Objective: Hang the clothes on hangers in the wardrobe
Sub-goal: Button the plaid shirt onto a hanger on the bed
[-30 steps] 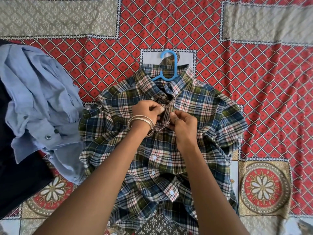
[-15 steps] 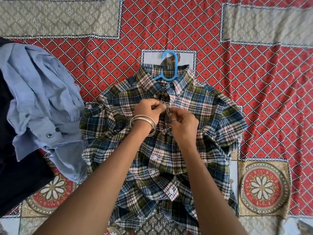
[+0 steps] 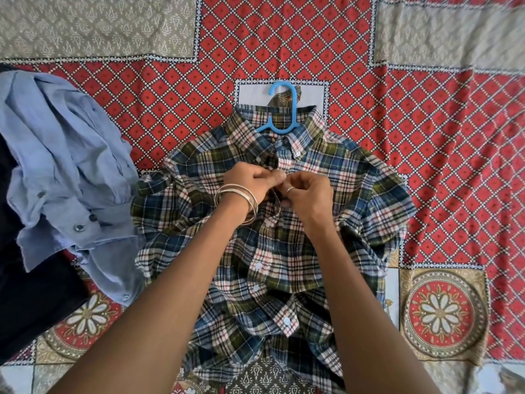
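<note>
Fingers (image 3: 277,177) of the left hand (image 3: 250,184) and right hand (image 3: 309,191) pinch the plaid shirt (image 3: 355,194) placket just below its collar. Beyond them a blue hanger (image 3: 279,109) hook pokes out of the collar. Left of them lies a crumpled light-blue shirt (image 3: 65,166), all on the patterned bedspread (image 3: 440,137).

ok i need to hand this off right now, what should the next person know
Left hand and right hand both pinch the front edges of the plaid shirt below the collar, at a button.
The shirt lies on the bedspread, already on the blue hanger.
Blue shirt lies crumpled to the left, not yet on a hanger.
Left: finish buttoning, hang both in the wardrobe.
</note>
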The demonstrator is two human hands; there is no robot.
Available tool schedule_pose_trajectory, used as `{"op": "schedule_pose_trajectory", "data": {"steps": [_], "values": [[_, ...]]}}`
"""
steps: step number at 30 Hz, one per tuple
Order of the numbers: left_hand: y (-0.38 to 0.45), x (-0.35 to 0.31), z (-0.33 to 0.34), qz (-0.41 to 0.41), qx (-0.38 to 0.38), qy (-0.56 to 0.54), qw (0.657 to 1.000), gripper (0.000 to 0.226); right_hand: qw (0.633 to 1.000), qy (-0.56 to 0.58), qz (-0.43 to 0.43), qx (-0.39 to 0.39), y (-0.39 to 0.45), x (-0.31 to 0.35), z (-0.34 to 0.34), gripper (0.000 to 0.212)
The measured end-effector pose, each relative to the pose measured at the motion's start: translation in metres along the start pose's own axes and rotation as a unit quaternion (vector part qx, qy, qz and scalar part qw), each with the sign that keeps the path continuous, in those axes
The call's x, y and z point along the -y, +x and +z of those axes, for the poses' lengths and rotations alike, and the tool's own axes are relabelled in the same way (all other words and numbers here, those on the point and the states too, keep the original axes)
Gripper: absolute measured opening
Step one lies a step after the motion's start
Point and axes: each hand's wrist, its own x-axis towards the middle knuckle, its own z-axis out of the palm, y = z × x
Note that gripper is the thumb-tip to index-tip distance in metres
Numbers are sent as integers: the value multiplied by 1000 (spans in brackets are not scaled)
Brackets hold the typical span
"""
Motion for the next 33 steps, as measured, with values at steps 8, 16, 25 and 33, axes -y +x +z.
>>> {"op": "schedule_pose_trajectory", "data": {"steps": [8,16,25,33], "values": [[1,-11,3,21,7,99,995,27,999,21,-32,13,-7,-5,0,18],[9,-12,-3,184,-177,177,950,27,996,-84,0,-29,5,11,-17,8],[42,-50,-17,222,-13,483,847,21,849,-494,-188,16,47,57,-9,32],[58,-61,-37,142,-35,280,949,25,918,-303,-252,39,47,59,-44,25]]}}
